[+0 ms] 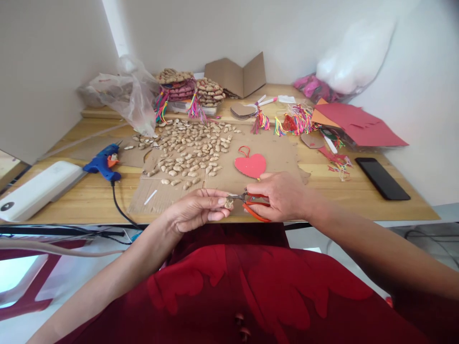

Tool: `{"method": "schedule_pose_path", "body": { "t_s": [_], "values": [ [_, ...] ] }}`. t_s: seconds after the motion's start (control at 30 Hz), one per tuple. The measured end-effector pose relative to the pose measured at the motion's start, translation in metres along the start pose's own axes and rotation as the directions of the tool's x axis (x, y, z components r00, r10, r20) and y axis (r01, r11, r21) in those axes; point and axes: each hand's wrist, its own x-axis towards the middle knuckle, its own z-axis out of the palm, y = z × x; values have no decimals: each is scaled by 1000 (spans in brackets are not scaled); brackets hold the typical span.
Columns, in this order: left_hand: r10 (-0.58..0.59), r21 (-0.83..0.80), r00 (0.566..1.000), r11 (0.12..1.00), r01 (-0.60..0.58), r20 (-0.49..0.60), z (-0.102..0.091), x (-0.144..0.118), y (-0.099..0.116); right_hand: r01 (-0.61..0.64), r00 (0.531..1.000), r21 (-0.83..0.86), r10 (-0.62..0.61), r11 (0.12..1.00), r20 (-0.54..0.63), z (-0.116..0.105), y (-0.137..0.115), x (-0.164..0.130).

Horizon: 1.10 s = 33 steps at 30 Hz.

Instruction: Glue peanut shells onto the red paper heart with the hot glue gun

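A red garment (pixel 251 286) fills the bottom of the view, nearest the camera, with both forearms reaching over it to the near edge of the wooden table (pixel 358 200). The left hand (pixel 195 210) pinches a peanut shell (pixel 228 203) between thumb and fingertips. The right hand (pixel 283 196) is closed around the orange handles of a pair of small scissors (pixel 253 203), whose blades meet the shell. Just beyond the hands, a red paper heart (pixel 251 166) with a loop lies on a sheet of cardboard (pixel 279 153), and to its left a spread of peanut shells (pixel 190 153) covers the same sheet. A blue glue gun (pixel 102 162) rests further left, beside a white box (pixel 39 188). A black phone (pixel 382 177) lies at the right, near red paper sheets (pixel 358 125) and coloured tassels (pixel 299 119).
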Motion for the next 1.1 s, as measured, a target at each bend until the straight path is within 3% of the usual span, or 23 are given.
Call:
{"method": "schedule_pose_path", "body": {
  "t_s": [0.57,0.93,1.1],
  "values": [
    [-70,23,998,997,70,0,-14,8,7,44,999,51,-45,998,28,0,9,6],
    [-50,64,999,997,51,-14,-17,10,13,-32,999,-42,32,999,-1,-7,12,6],
    [-51,51,999,997,52,-18,-17,11,13,-6,1000,-74,5,997,-3,-6,11,11]
  ]
}}
